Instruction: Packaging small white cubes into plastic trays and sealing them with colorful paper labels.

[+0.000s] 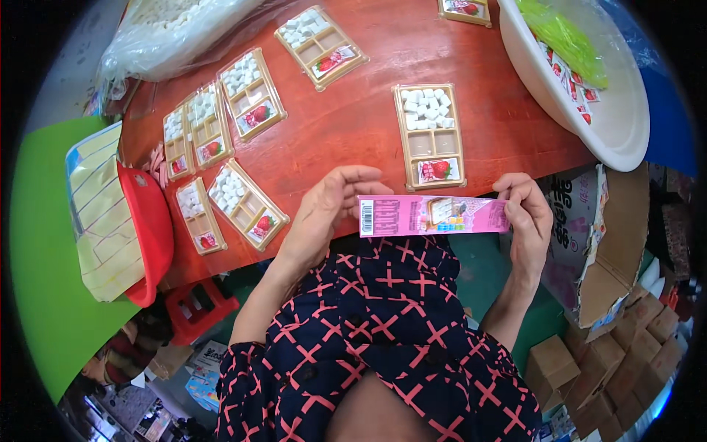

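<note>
A flat pink carton (433,214) with printed pictures and a barcode lies level between my hands, over the table's near edge. My right hand (529,221) pinches its right end between thumb and bent fingers. At the left end, my left hand (318,214) has its fingers curled around behind the carton, partly hidden by it. Just beyond the carton rests a gold-brown compartment tray (434,141). White cubes fill its far section, a strawberry-printed sachet (438,171) sits in its near section, and two small middle compartments hold nothing visible.
Several similar filled trays (250,93) stand on the red table (339,125) to the left and far side. A white basin (626,132) with sachets is at far right, a clear bag (177,44) of cubes far left. A red basin (151,236) and cardboard boxes (618,272) flank the table.
</note>
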Motion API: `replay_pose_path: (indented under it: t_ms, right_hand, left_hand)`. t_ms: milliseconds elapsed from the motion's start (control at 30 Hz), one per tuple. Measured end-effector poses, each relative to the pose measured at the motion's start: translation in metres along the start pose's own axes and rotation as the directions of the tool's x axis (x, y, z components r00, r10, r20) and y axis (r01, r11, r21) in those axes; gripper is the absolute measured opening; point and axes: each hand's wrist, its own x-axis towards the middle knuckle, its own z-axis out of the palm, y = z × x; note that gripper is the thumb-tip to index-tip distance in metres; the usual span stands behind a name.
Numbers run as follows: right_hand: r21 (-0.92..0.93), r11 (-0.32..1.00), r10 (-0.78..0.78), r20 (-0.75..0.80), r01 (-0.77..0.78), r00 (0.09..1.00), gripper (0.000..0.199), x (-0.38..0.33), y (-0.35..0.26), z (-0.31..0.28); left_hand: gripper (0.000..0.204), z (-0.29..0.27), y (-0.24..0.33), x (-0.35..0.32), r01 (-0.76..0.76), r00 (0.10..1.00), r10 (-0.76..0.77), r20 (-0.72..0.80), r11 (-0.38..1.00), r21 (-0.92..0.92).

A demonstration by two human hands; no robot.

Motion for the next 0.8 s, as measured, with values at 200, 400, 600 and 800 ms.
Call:
replay_pose_path:
  t_ms: [200, 400, 600, 800]
  right_hand:
    - [-0.073, 0.997, -0.012, 0.006, 0.012, 1.000, 0.011, 0.011, -0.001, 0.009]
    - [-0.108, 0.991, 0.076, -0.003, -0.076, 0.997, 0.009, 0.018, -0.003, 0.012]
    - [-0.132, 0.982, 0.140, 0.048, -0.132, 0.989, 0.011, 0.017, -0.001, 0.010]
    - [-0.200, 0.975, 0.110, 0.061, -0.096, 0.992, 0.018, 0.021, 0.004, 0.005]
  left_hand:
    - [0.032, 0.011, -0.004, 0.007, 0.019, 0.995, 0.006, -0.102, 0.969, 0.245]
    - [0.033, 0.006, -0.003, 0.014, 0.004, 0.995, 0.014, -0.104, 0.985, 0.170]
    - [0.032, 0.003, -0.006, 0.023, 0.052, 0.983, -0.026, -0.184, 0.989, 0.139]
    - [0.033, 0.008, -0.011, 0.033, 0.036, 0.979, 0.023, -0.204, 0.959, 0.281]
